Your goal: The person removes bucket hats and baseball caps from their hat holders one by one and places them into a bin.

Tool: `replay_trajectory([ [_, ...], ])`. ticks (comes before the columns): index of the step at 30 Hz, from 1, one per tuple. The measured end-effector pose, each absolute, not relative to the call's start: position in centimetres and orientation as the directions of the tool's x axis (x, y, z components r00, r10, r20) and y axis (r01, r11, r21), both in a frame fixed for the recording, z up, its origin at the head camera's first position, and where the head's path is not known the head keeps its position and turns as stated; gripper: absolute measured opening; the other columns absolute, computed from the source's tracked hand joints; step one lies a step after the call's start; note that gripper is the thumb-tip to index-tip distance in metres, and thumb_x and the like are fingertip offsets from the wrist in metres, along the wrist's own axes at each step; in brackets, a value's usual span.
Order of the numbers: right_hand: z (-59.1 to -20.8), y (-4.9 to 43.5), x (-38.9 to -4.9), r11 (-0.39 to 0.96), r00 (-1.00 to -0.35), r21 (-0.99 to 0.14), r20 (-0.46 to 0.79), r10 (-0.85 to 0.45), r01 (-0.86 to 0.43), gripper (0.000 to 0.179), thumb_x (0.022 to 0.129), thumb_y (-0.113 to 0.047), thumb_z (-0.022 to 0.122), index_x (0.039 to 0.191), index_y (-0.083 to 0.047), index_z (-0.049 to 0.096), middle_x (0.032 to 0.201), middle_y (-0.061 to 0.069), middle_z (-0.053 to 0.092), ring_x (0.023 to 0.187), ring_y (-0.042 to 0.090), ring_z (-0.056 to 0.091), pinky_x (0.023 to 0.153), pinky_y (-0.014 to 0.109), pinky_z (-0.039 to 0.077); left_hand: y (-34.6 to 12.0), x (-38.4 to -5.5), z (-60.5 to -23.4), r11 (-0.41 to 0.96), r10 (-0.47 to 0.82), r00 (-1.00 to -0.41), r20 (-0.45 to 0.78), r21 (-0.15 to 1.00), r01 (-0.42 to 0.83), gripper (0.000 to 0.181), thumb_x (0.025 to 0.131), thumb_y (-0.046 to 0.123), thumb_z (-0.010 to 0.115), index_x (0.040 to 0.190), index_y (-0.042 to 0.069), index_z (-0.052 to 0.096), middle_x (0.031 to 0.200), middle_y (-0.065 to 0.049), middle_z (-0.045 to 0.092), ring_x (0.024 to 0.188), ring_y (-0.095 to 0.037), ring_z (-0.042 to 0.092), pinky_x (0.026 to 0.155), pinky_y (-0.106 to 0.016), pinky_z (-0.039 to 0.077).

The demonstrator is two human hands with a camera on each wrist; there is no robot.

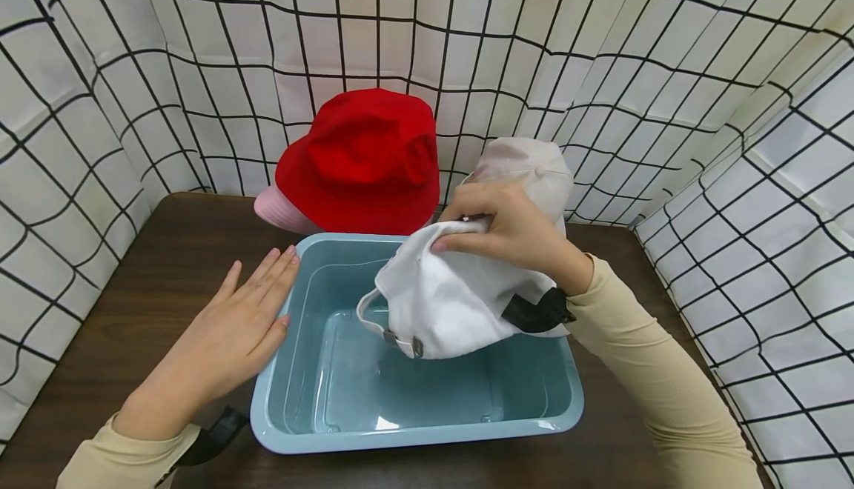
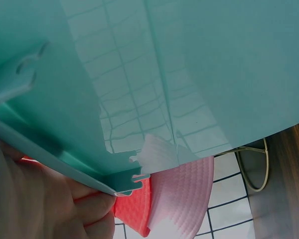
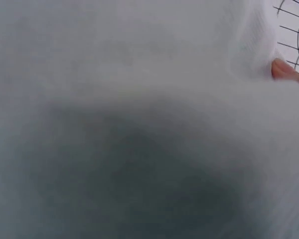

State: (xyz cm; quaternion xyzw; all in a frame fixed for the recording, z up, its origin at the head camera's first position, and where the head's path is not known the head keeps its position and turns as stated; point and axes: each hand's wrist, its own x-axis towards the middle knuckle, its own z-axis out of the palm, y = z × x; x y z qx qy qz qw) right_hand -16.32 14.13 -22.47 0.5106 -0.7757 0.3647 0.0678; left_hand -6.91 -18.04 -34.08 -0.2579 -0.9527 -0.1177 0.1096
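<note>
Rumpled white cap (image 1: 440,289) with a thin buckled strap (image 1: 403,344)

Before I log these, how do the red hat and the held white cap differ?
The red hat sits behind the basin; the white cap is pinched by the right hand above it. The white cap shows a buckled strap; the red hat shows none. Both are fabric headwear.
</note>
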Motion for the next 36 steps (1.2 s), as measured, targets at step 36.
replay_trajectory([
  [36, -25.0, 9.6, -14.6, 0.270, -0.458, -0.461, 0.368, -0.809, -0.845, 0.015, 0.075, -0.023, 0.081, 0.077, -0.014, 0.068, 0.072, -0.010, 0.058, 0.067, -0.002, 0.052, 0.066, 0.019, 0.044, -18.2, -7.0, -34.2, 0.831, 0.472, -0.837, 0.276, 0.177, 0.527, 0.072, 0.090, 0.028, 0.052, 0.148, -0.003, 0.021, 0.153, -0.019, 0.021, 0.143, -0.032, 0.010, 0.112, -0.051, -0.004],
])
